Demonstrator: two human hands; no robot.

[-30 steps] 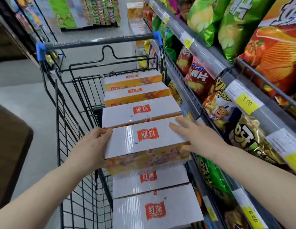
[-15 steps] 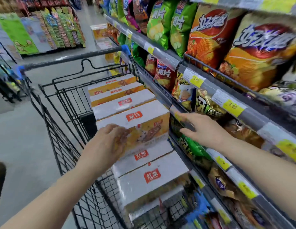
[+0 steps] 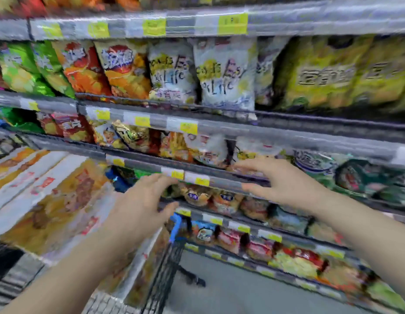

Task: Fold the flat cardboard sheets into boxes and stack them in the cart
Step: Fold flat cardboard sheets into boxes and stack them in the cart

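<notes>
**Boxes lying in the cart, both my hands free in front of the shelves**

Boxes are lying in the cart at the lower left, white-topped with orange and brown printed sides. The picture is smeared, so I am counting about four of them side by side and cannot be sure of more. The nearest one is showing its big printed face toward me. The cart's dark wire end and one blue corner piece are showing just right of the boxes, beside the shelving.

My left hand is hovering above the right edge of the nearest box, fingers spread and loosely bent, thumb out to the right. Its grip is released; it is holding nothing, and I cannot tell whether the palm is brushing the box. My right hand is reaching toward the shelf rail, fingers stretched left and flat. That grip is also released, with nothing in it; whether the fingertips are touching the rail is too blurred to say.

Snack bags are filling the shelves in front of me. I am counting five shelf levels in view, each edged with yellow price tags. On the second level, two white bags with the same lettering are standing side by side, with green and orange bags to their left and yellow-green ones to their right. The grey floor is showing below.
</notes>
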